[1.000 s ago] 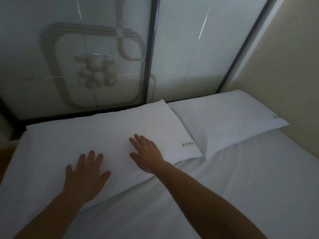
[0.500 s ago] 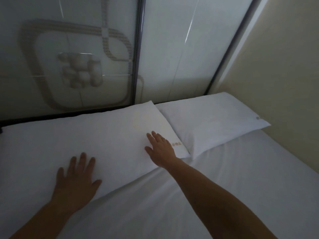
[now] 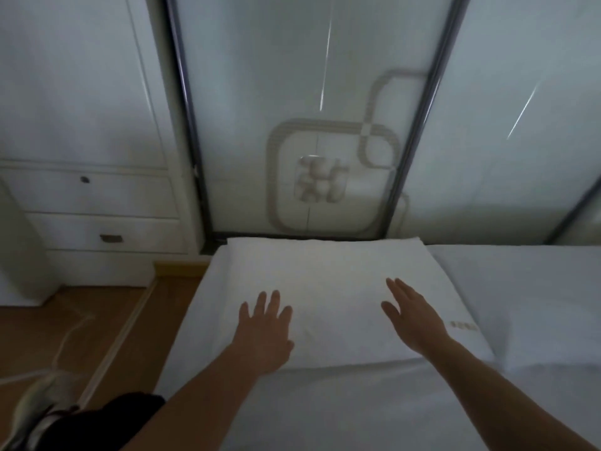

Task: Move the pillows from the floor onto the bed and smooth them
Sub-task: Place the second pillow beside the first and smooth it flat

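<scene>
— Which step are you on?

— Smoothing. Both pillows are on the bed (image 3: 325, 411) now. My left hand (image 3: 265, 333) lies flat on the near pillow (image 3: 328, 288), fingers spread, and my right hand (image 3: 411, 317) is open over its right half, tilted edge-on; I can't tell if that palm touches. Neither grip holds anything.

— And the other pillow?

— The second pillow (image 3: 520, 288) lies just beside the first on the right, their edges meeting.

— What next?

— I judge a sweep outward toward the corners, then the same on the second pillow.

— Any limits?

— The near pillow's far edge sits against the glass panel (image 3: 292, 92), and its left edge is near the bed's side above the wooden floor (image 3: 65, 336). Toward me the sheet is open.
</scene>
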`<move>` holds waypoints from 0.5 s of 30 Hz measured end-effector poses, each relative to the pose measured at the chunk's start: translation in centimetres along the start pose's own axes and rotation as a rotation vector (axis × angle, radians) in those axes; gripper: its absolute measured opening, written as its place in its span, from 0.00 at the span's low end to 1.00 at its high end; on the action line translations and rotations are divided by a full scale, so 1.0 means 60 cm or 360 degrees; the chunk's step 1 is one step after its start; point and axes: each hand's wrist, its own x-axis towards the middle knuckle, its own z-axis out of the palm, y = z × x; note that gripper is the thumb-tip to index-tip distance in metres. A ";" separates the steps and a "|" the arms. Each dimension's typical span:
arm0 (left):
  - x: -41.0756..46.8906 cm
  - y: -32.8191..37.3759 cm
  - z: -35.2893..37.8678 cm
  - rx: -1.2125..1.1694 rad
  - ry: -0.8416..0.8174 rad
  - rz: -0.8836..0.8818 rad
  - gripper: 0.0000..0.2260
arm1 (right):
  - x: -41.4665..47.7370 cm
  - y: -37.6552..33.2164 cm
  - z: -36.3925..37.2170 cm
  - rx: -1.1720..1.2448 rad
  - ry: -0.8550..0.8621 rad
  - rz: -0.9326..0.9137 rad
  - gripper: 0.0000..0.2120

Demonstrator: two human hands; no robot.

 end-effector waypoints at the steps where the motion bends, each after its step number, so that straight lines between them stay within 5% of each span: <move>1: -0.010 -0.007 -0.001 -0.0007 0.0009 -0.0010 0.30 | -0.008 -0.012 -0.005 0.0003 0.0009 -0.0012 0.27; 15: -0.096 -0.008 -0.031 -0.0073 0.0221 0.0060 0.31 | -0.116 -0.076 -0.076 0.0022 0.0066 -0.0024 0.27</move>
